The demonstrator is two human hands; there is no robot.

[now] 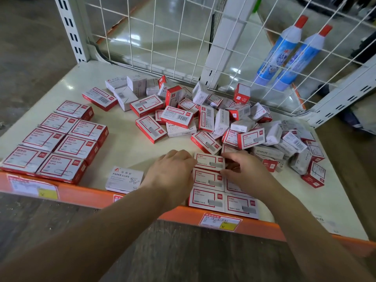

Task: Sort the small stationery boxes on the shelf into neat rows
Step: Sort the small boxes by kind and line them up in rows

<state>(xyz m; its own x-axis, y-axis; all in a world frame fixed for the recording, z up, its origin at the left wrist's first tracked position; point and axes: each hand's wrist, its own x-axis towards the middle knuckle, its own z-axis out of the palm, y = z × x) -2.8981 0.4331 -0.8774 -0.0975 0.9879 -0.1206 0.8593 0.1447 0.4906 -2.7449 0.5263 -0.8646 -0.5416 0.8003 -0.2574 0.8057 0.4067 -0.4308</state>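
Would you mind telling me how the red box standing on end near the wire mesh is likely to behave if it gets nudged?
The upright box stands on its narrow end atop the loose pile, so it would probably topple easily. Its flat cardboard faces suggest it would slide, not roll. It likely feels stiff.

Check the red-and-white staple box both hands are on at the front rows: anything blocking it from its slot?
Nothing visible does. The red-and-white cardboard staple box lies at the back end of the left staple row, with the left hand and right hand on either side. The loose box pile lies behind it.
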